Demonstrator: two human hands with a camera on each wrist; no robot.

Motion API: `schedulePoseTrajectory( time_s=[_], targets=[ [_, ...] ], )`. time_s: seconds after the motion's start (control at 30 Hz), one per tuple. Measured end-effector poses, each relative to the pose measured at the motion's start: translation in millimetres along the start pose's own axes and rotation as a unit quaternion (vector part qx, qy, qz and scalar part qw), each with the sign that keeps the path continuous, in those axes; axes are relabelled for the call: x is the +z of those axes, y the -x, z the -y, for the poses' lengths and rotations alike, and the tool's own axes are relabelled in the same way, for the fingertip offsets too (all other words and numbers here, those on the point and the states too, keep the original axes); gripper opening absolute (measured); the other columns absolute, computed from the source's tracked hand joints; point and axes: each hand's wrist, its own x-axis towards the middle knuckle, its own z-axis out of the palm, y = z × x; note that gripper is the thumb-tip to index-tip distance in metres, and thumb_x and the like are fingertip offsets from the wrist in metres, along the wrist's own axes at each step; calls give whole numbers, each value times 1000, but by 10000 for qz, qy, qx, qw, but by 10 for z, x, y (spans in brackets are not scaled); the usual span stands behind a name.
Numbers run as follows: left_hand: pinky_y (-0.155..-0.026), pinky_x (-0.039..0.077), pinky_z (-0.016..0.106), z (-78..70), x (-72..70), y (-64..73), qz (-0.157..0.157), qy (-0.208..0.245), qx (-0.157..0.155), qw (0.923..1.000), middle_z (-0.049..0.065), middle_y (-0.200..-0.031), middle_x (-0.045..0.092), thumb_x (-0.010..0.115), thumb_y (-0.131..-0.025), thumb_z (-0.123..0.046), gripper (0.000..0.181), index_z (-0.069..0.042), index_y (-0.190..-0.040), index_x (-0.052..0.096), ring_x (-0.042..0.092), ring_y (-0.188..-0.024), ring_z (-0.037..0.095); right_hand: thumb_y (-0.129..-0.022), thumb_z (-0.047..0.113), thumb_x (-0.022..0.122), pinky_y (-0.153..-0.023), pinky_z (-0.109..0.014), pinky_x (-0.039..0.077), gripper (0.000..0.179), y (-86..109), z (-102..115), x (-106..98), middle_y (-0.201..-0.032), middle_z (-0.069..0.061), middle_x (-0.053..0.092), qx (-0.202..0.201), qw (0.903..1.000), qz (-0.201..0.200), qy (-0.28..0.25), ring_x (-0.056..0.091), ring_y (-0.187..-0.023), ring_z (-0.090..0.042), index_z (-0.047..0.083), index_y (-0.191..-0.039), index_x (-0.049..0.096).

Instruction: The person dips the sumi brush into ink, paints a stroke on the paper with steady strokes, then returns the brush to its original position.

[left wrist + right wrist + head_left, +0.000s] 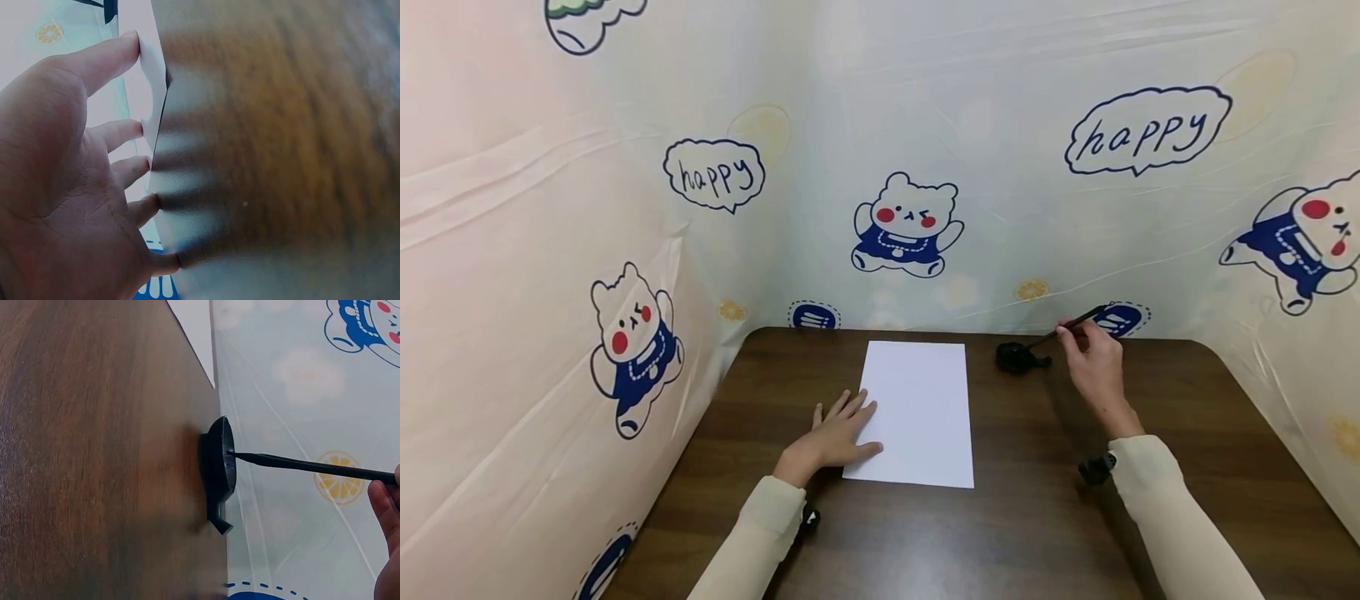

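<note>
Black and slender, the brush (300, 465) slants up from a small dark dish (219, 462), rounded, with a stubby projection, its tapered tip at the hollow. The right hand (1093, 367) pinches the shaft between thumb and fingers. Left of the dish lies a flat, smooth rectangle of white paper (921, 408); the left hand (835, 440), well apart from the other, spreads straight fingers on its edge. Beneath runs a brown wood-grained table (1000, 533), and behind hangs a creased, pale printed curtain (820, 183).
</note>
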Motion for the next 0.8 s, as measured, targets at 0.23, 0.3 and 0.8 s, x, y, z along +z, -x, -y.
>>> schedulePoseTrajectory(
  time_s=[0.23,0.3,0.8],
  targets=[
    [-124,2,80,-1,1,6,19,6,-6,10000,7,-181,13,61,-102,-59,84,-20,-170,31,4,-168,40,-102,9,72,-75,1,39,17,33,-20,32,-97,-20,77,91,9999,50,-40,50,-84,23,-4,-113,75],
    [-124,3,80,-4,-1,6,6,41,5,10000,8,-181,14,62,-102,-58,84,-19,-170,31,5,-168,40,-102,9,72,-76,1,39,17,49,-40,44,-98,-20,78,125,9999,67,-28,50,-84,23,-3,-113,75],
    [-124,2,80,-9,8,17,0,14,-17,10000,6,-181,13,61,-102,-61,84,-22,-170,31,4,-168,39,-104,9,70,-79,1,37,17,156,-96,48,-102,-22,76,336,9991,222,136,68,-86,-25,-5,-113,73]
  ],
)
